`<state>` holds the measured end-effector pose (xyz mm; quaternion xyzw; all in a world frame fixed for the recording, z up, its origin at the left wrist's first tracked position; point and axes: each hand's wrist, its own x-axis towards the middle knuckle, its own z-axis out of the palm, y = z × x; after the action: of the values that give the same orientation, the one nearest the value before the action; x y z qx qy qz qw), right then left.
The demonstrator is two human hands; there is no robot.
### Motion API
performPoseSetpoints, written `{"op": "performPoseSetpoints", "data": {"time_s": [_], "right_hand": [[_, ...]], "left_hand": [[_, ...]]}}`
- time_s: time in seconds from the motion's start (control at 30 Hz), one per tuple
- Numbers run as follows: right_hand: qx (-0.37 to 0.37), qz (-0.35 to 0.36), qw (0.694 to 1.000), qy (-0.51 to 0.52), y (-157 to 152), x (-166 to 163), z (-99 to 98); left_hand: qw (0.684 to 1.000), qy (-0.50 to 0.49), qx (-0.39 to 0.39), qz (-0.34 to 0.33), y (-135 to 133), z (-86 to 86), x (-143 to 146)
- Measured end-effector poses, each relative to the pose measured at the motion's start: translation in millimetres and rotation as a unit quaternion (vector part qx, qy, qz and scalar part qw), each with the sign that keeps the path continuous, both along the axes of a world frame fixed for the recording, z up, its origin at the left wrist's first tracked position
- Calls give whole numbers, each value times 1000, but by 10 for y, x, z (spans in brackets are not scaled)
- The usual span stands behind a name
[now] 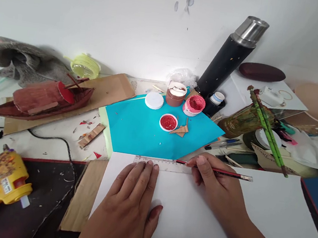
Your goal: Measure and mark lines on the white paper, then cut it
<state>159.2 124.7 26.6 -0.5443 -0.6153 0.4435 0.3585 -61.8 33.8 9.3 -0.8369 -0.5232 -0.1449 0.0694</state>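
Note:
My left hand (132, 201) lies flat with its fingers stretched out, the fingertips pressing on a clear ruler (167, 166). The ruler lies along the far edge of a large white sheet of paper (189, 224). In my right hand (214, 185) is a red and black pencil (232, 174), gripped between thumb and fingers. Its point is at the ruler's upper edge, near the ruler's middle. Beyond the white sheet lies a turquoise sheet (134, 127), partly covered by small paint pots.
At left are a brown model boat (44, 98) on cardboard and a yellow glue gun (6, 188) with a black cord. A black flask (225, 61) leans against the wall. Open red paint (168, 122) sits ahead of my hands. Green-handled brushes (270, 137) lean over a jar at right.

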Motion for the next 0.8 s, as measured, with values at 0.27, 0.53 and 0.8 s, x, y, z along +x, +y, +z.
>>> {"op": "performPoseSetpoints", "data": {"time_s": [0.27,0.53,0.8], "right_hand": [[31,-40,998,42,-24,-28,81],[-56,10,993,107,-1,-248,366],[-89,67,982,151,193,-663,274]], "left_hand": [[1000,-21,-3,20,-20,-6,31],[999,-40,-2,30,-44,-43,49],[998,-54,-10,42,-65,-108,86]]}}
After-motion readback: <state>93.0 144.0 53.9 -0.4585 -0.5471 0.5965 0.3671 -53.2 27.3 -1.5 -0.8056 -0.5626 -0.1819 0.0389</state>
